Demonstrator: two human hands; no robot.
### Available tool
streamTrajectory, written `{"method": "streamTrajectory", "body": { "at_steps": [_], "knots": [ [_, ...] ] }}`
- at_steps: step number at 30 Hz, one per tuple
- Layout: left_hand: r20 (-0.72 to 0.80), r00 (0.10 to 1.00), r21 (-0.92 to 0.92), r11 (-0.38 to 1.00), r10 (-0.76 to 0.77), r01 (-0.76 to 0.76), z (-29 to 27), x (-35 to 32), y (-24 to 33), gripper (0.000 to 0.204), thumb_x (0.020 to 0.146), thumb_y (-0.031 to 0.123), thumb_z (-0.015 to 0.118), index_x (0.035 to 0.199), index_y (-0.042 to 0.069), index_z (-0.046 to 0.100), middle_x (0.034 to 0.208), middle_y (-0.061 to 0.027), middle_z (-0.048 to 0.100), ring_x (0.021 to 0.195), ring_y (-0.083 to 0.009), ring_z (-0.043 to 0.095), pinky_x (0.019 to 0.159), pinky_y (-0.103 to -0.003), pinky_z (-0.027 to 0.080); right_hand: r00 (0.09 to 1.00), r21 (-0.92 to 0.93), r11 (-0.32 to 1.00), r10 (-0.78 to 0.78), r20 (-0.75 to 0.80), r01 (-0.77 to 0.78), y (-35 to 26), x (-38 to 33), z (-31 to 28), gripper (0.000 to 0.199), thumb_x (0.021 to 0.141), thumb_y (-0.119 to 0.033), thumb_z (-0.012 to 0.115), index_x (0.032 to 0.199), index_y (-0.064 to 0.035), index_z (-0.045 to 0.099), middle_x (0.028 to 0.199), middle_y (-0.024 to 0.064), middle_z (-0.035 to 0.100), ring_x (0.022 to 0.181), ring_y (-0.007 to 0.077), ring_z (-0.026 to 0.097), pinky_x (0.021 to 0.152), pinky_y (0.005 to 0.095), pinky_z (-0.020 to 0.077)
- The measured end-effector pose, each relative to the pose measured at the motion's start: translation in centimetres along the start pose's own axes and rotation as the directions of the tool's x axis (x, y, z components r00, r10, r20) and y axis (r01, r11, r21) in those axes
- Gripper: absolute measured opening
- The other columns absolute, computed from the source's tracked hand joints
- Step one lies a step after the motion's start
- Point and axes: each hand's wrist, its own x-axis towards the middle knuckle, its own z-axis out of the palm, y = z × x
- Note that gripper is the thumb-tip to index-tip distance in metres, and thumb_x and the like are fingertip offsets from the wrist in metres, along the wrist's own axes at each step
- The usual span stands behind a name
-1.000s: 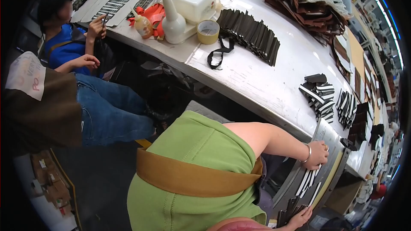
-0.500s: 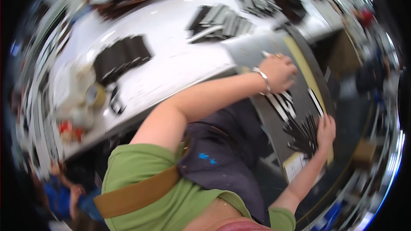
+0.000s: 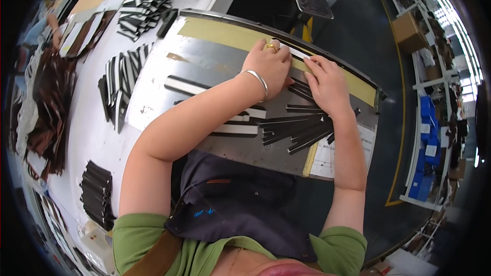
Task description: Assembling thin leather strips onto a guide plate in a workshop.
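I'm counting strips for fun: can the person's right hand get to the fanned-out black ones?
Probably yes. The fanned-out black strips lie near the right hand, mostly uncovered, with nothing seeming to block the way. Its fingertips are at a white strip, so it would likely need to draw back first.

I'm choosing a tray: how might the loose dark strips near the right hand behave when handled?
The dark strips are probably light, being thin and narrow. They seem to have some stiffness, since they lie nearly straight. Pushed, they'd likely slide, not roll: they look flat, loosely overlapping on the metal board.
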Motion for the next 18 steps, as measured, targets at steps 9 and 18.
{"method": "streamTrajectory", "body": {
  "at_steps": [9,18],
  "knots": [
    [-0.018,0.999,-0.128,0.991,-0.028,0.026,1.1,1.5,-0.7,0.054,0.089,0.050,0.055,0.126,0.010,0.055,0.122,-0.0088,0.055,0.113,-0.0269,0.056,0.099,-0.041,0.037,0.998,-0.071,0.996,0.057,-0.040,-0.060,-0.4,0.9,0.7,0.036,0.086,-0.021,0.062,0.121,-0.0115,0.063,0.117,0.0056,0.057,0.110,0.0241,0.055,0.093,0.0408,0.0432],
    [-0.085,0.996,-0.209,0.978,-0.027,0.008,1.9,0.9,-1.2,0.058,0.087,0.051,0.058,0.128,0.011,0.053,0.121,-0.0062,0.055,0.108,-0.0247,0.057,0.099,-0.042,0.037,0.931,-0.137,0.925,0.362,0.048,-0.353,1.7,0.0,-1.6,0.022,0.084,-0.024,0.065,0.101,-0.0115,0.071,0.105,0.0037,0.062,0.097,0.0241,0.059,0.085,0.0396,0.0451]
  ]
}}
